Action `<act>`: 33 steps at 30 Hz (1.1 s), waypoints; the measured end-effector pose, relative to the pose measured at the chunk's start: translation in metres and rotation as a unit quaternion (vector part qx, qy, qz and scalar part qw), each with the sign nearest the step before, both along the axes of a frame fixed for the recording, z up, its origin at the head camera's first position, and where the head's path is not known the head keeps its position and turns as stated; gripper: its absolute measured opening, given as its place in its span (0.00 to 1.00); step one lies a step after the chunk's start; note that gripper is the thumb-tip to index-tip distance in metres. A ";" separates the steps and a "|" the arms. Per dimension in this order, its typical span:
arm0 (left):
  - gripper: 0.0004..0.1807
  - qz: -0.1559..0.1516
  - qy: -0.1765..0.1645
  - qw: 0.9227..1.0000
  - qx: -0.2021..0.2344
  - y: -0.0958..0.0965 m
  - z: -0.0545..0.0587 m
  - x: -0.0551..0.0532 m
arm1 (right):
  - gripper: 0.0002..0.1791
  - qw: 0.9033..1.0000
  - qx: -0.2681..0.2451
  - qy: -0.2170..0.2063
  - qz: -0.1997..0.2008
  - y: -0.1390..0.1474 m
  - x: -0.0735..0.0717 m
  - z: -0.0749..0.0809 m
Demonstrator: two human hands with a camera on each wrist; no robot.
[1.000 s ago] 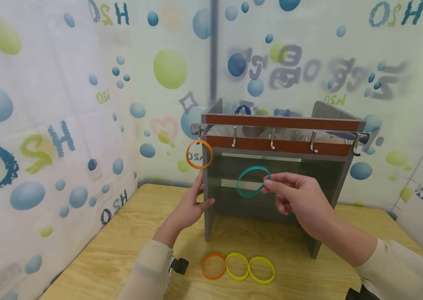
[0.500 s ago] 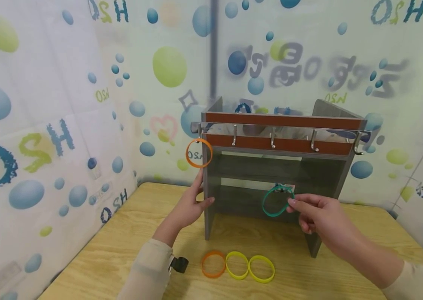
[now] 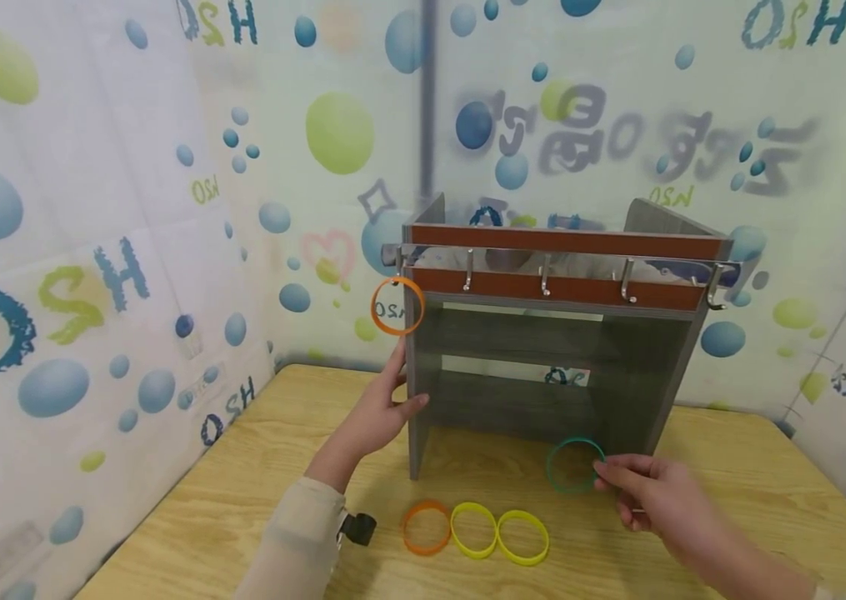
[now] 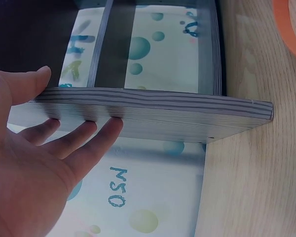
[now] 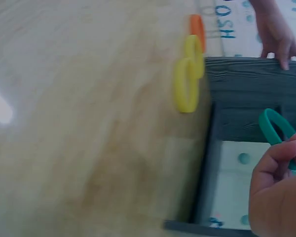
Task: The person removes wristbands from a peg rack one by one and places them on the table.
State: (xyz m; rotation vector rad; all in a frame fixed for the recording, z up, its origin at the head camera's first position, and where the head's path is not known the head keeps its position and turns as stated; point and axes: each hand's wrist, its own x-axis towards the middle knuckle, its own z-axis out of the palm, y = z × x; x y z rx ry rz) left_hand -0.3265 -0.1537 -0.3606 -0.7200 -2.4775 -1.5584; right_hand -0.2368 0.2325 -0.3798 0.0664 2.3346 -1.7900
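My left hand (image 3: 373,417) grips the left side panel of a grey wooden shelf (image 3: 516,333). In the left wrist view its thumb lies on the panel's inner side and its fingers (image 4: 96,143) press the outer face. My right hand (image 3: 663,496) pinches a teal-green silicone wristband (image 5: 267,123) between thumb and fingers, low in front of the shelf's right side, above the tabletop. An orange wristband (image 3: 396,332) hangs from the leftmost hook of the shelf's rail. On the table lie another orange wristband (image 3: 428,552) and two yellow wristbands, one (image 3: 477,555) beside the other (image 3: 523,561).
A metal rail with several hooks (image 3: 545,279) runs across the shelf's front, below a red-brown board (image 3: 565,242). The shelf stands on a light wooden table (image 3: 227,475). Patterned curtains (image 3: 122,333) enclose the table at the back and sides.
My right hand has moved down and to the right with the green wristband, from before the shelf's middle to near the tabletop. The left hand and the other wristbands stay put.
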 end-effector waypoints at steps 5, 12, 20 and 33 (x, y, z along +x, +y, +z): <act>0.55 0.002 -0.003 1.000 -0.004 0.000 0.000 0.000 | 0.23 0.999 0.004 -0.031 0.008 0.010 0.001 -0.026; 0.55 0.002 -0.001 1.000 -0.002 -0.001 -0.001 0.000 | 0.20 0.997 -0.021 -0.057 0.038 0.018 0.006 -0.052; 0.55 0.003 -0.003 1.000 -0.001 0.000 0.000 0.000 | 0.14 0.993 -0.044 -0.088 0.059 0.011 0.013 -0.065; 0.55 -0.004 -0.001 1.000 0.002 -0.001 0.000 -0.001 | 0.17 0.991 -0.014 -0.089 0.101 0.008 0.018 -0.070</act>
